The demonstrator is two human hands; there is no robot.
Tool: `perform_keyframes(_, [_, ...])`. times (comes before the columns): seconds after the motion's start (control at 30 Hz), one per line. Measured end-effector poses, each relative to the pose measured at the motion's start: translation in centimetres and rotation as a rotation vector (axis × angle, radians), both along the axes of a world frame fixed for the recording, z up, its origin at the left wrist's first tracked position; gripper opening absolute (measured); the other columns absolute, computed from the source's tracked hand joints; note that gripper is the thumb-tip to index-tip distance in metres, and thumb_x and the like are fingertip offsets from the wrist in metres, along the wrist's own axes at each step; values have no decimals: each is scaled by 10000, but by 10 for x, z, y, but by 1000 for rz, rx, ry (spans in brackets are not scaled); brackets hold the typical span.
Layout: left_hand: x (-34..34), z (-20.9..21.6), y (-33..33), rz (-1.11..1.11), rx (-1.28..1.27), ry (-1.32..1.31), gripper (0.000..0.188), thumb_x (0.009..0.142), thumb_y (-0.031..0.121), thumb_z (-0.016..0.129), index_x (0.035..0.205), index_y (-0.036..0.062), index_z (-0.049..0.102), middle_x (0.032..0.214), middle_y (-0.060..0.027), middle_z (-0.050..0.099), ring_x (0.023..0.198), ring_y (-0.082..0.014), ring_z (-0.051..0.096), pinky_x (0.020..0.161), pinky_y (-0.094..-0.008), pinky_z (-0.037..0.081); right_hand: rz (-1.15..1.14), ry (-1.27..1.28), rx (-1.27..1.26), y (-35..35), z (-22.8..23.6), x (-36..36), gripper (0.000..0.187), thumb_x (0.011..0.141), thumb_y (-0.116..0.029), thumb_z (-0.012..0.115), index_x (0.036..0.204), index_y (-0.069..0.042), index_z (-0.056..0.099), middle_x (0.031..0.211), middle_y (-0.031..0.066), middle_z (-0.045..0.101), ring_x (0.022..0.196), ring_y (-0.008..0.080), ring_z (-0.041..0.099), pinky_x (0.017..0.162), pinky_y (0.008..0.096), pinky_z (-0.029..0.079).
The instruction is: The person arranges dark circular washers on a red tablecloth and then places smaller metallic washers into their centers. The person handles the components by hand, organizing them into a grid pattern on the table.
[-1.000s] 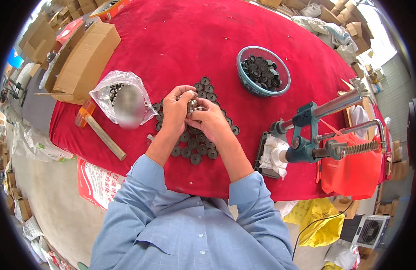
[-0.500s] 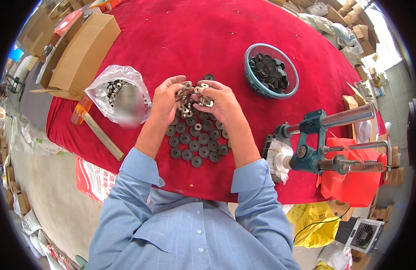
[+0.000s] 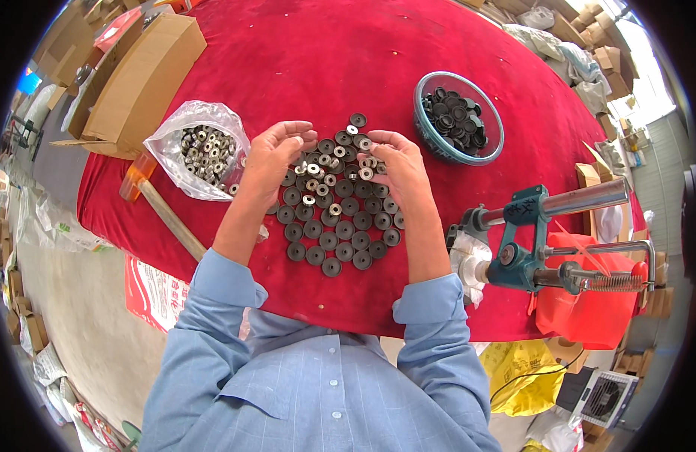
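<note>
Black round wheels (image 3: 344, 229) with centre holes lie close together on the red cloth. Small ring-shaped metal bearings (image 3: 321, 189) are strewn over the wheels' far part, several resting on top of them. My left hand (image 3: 276, 154) hovers at the left edge of this group, fingers stretched toward the right and thumb apart, with nothing visible in it. On the right side, my right hand (image 3: 399, 162) has its fingers bent round a few bearings (image 3: 367, 167) at the fingertips. A clear plastic bag (image 3: 161, 143) full of the same bearings stands open left of my left hand.
A clear bluish bowl (image 3: 492, 145) of black round parts stands at the far right. A green hand press (image 3: 517, 233) is at the right edge. A hammer (image 3: 167, 215) lies left, near a cardboard box (image 3: 141, 87). The red cloth (image 3: 318, 53) covers the table.
My hands have moved apart from each other. Bearings that were gathered between them now lie scattered over the black wheels. The bag's bearings, blurred over before, show plainly.
</note>
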State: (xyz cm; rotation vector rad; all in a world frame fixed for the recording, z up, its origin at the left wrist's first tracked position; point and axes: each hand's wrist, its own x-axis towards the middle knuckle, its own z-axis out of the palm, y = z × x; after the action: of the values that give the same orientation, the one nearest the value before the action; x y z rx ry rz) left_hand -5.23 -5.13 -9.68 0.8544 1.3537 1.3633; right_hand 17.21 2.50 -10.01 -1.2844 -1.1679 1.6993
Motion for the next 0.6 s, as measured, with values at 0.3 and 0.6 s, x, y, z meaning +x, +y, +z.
perform_keyframes(0.3, [-129, 28, -53, 39, -22, 995, 259, 1024, 128, 593, 1106, -31, 780, 1095, -193, 806, 970, -312, 794, 910, -386, 611, 60, -7, 106, -23, 2, -3, 491, 989, -85, 635, 1459, 55, 594, 1368, 188, 668, 1141, 258, 715, 983, 457, 643])
perform_keyframes(0.6, [-153, -25, -19, -27, -59, 1797, 705, 900, 628, 714, 1324, 65, 745, 1321, -254, 742, 1258, -432, 690, 1082, -532, 524, 85, -6, 328, -43, 9, -18, 441, 1008, -98, 628, 1414, 74, 642, 1350, 225, 724, 1212, 276, 720, 1014, 378, 585])
